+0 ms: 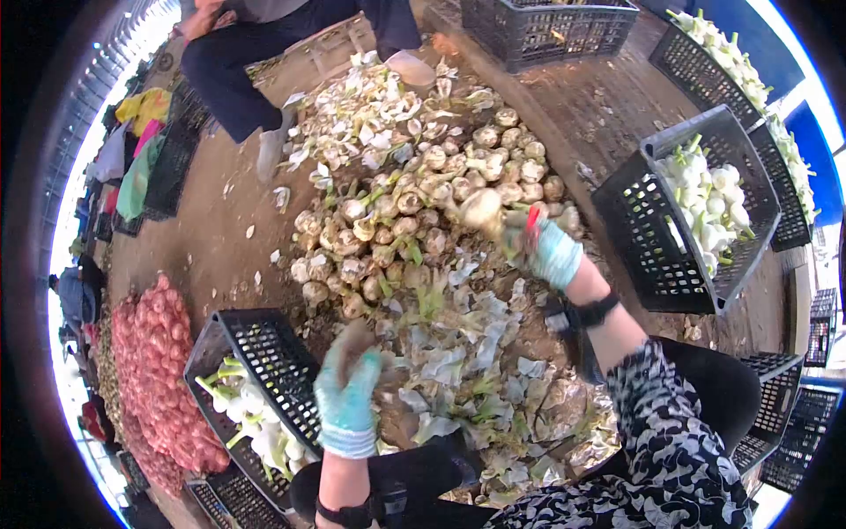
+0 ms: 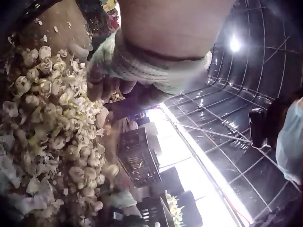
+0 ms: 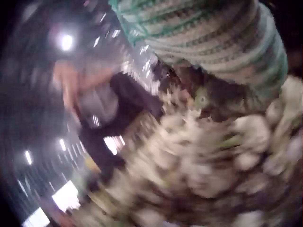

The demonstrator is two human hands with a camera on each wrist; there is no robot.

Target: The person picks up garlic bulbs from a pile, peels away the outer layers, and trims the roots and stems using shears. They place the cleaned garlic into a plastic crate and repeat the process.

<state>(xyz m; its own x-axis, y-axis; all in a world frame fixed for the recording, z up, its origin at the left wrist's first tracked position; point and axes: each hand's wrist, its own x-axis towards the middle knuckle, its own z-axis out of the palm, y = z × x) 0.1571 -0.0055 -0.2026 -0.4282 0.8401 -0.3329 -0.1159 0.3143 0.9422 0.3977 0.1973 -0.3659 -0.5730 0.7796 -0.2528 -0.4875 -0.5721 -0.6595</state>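
My left hand (image 1: pixel 346 392), in a pale green glove with soiled fingertips, hovers over the near left edge of the peelings with its fingers loosely bent and nothing in its grip. The right hand (image 1: pixel 548 251), gloved alike, reaches to the right side of a heap of garlic bulbs (image 1: pixel 410 203). A small tool with a red part (image 1: pixel 532 219) sticks up from its grip; the rest of the tool is hidden by the fingers. One blurred bulb (image 1: pixel 482 212) lies right at those fingertips. Loose skins (image 1: pixel 467 339) cover the ground between both hands.
Black crates of trimmed white bulbs stand at the right (image 1: pixel 652 238) and near left (image 1: pixel 273 353). Red net sacks (image 1: pixel 159 379) lie at the far left. A seated person (image 1: pixel 264 53) is across the heap, beside another black crate (image 1: pixel 551 35).
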